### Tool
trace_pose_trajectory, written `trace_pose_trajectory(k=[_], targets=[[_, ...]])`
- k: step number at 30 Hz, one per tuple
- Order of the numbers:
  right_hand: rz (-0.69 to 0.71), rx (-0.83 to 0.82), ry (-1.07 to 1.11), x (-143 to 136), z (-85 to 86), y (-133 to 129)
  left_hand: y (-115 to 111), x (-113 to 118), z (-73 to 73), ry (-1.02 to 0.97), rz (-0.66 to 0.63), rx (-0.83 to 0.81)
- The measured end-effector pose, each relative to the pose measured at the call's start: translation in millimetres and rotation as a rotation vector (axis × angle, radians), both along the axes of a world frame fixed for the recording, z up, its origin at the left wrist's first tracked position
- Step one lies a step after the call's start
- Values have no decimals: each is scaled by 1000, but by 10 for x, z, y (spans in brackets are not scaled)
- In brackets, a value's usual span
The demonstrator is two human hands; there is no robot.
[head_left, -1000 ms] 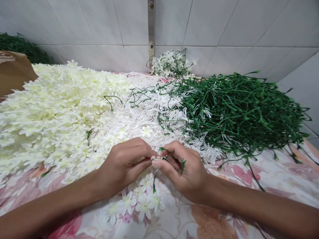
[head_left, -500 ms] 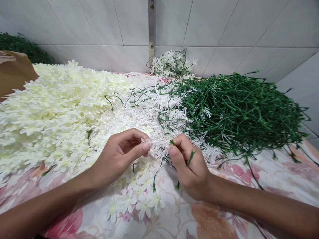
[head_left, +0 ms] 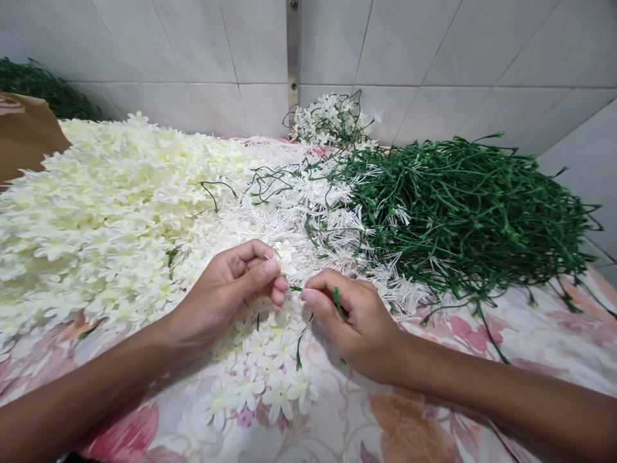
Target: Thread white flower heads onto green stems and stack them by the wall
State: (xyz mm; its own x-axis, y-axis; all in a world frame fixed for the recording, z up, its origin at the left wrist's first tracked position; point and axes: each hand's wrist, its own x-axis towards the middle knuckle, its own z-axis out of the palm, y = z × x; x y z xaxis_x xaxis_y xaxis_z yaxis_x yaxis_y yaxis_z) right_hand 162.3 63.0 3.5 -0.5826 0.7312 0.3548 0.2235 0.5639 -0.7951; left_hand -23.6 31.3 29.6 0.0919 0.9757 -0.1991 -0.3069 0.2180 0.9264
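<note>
Between the thumb and fingers of my left hand (head_left: 241, 283) is a small white artificial flower (head_left: 284, 257), its petals showing above the fingertips. My right hand (head_left: 354, 315) pinches a green plastic stem (head_left: 337, 302), whose tip points left at the left fingers. The two hands are close together, a small gap between their fingertips. Behind them lies a heap of white stamen pieces (head_left: 270, 225). Below the hands, several loose cream-white blossoms (head_left: 248, 386) rest on the floral cloth (head_left: 332, 418).
A wide mound of cream petals (head_left: 120, 193) fills the left side. Piled on the right are green stems (head_left: 472, 212). A bunch of assembled flowers (head_left: 332, 122) stands against the tiled wall (head_left: 385, 45). At the far left is a brown paper piece (head_left: 29, 135).
My right hand has moved left, bringing the stem tip near my left fingers. My left hand has shifted slightly up and left, and the flower in it now shows its petals.
</note>
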Motion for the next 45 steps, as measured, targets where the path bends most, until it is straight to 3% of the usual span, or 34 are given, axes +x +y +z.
trace_pose_trajectory(k=[4, 11, 17, 22, 27, 34, 41, 45], targets=[[-18, -80, 16, -5, -1, 0, -5, 18, -4, -11, -50, -9], [-8, -59, 15, -2, -2, 3, -32, 35, -25, 72, -80, 93], [3, -39, 13, 4, 7, 0, -59, 66, 13, 287, -15, 191], [19, -157, 56, 10, -39, 14, -50, 44, 15, 347, -18, 225], [21, -186, 75, 21, -72, 35, -45, 32, -18, 607, 98, 394], [19, -266, 120, 30, -60, 22, -88, 24, -70, 601, -13, 337], [42, -252, 140, 23, -66, 30, -52, -37, -79, 856, -30, 533], [44, -224, 77, 29, -50, 31, -51, -41, -87, 879, -45, 561]])
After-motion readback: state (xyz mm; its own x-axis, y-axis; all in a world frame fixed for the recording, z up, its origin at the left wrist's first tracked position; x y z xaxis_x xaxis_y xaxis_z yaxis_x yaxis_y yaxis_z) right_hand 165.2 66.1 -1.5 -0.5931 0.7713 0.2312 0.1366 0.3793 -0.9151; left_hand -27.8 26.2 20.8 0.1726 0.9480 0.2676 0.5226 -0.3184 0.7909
